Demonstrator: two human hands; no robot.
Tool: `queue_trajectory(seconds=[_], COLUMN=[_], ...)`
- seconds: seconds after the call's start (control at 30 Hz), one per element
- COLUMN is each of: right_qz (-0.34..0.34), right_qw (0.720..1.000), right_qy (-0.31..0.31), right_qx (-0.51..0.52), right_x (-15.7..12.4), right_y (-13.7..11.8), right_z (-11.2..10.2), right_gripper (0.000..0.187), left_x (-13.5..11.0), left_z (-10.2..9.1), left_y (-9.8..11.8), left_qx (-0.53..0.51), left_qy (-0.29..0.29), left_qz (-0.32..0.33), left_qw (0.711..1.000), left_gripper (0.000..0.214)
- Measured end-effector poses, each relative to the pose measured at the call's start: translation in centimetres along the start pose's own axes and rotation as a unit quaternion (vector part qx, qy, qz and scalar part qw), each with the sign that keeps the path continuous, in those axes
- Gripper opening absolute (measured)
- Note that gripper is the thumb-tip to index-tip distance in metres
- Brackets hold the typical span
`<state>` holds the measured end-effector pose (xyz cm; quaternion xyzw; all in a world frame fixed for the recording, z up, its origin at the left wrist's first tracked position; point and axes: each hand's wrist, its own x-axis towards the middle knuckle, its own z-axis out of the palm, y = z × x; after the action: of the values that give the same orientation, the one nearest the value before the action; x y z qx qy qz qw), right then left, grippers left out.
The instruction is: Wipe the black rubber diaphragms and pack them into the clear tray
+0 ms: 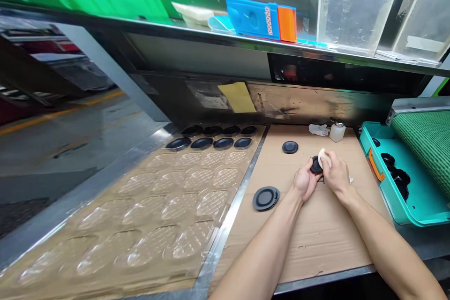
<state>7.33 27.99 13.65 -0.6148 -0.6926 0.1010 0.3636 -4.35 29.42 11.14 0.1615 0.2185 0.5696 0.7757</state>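
My left hand (305,180) grips a small black rubber disc (316,165) on edge. My right hand (336,174) is shut on a white cloth or sponge pad (324,157), which presses against the top of the disc. Both hands sit over a brown cardboard sheet (316,239). To the left of my hands lies a small stack of wider black discs (266,198). A single black disc (290,147) lies farther forward.
Several black discs sit in a clear moulded plastic tray (183,197) to the left. A white bottle (337,132) and crumpled tissue (318,129) stand at the back. On the right are a teal bin (383,187) holding black discs and a green belt (425,145).
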Motion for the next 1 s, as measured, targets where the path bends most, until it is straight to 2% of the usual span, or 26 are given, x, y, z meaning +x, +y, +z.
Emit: queue_trajectory(seconds=[0.13, 0.27, 0.4, 0.53, 0.63, 0.77, 0.9, 1.0], right_qz=[-0.037, 0.01, -0.035, 0.029, 0.005, 0.053, 0.004, 0.035], right_qw=[0.997, 0.995, 0.992, 0.989, 0.988, 0.985, 0.989, 0.994], right_qy=[-0.041, -0.024, -0.038, -0.022, -0.048, -0.051, -0.073, -0.027], right_qx=[-0.061, -0.1, -0.115, -0.14, -0.148, -0.157, -0.132, -0.098], right_x=[-0.4, -0.3, -0.1, 0.1, -0.1, -0.5, -0.4, 0.5], right_y=[-0.7, -0.9, -0.4, 0.0, -0.1, -0.4, 0.0, 1.4], right_z=[1.0, 1.2, 1.2, 0.5, -0.1, -0.5, -0.4, -0.8], right_gripper=[0.026, 0.025, 0.026, 0.027, 0.026, 0.025, 0.025, 0.028], left_x=[0.0, 0.0, -0.1, -0.2, -0.2, -0.1, -0.3, -0.7], left_z=[-0.1, 0.0, 0.1, 0.2, 0.1, 0.0, 0.0, 0.2], left_y=[0.0, 0.1, 0.2, 0.4, 0.3, 0.1, 0.4, 1.2], left_qx=[-0.013, -0.01, -0.014, -0.003, -0.007, 0.01, 0.01, -0.002], left_qy=[0.007, 0.017, 0.014, 0.036, 0.034, 0.033, 0.027, 0.029], left_qz=[0.004, 0.001, -0.011, -0.015, -0.02, -0.016, -0.029, -0.017], left_qw=[1.0, 1.0, 1.0, 0.999, 0.999, 0.999, 0.999, 0.999], left_gripper=[0.03, 0.032, 0.034, 0.033, 0.03, 0.025, 0.027, 0.029])
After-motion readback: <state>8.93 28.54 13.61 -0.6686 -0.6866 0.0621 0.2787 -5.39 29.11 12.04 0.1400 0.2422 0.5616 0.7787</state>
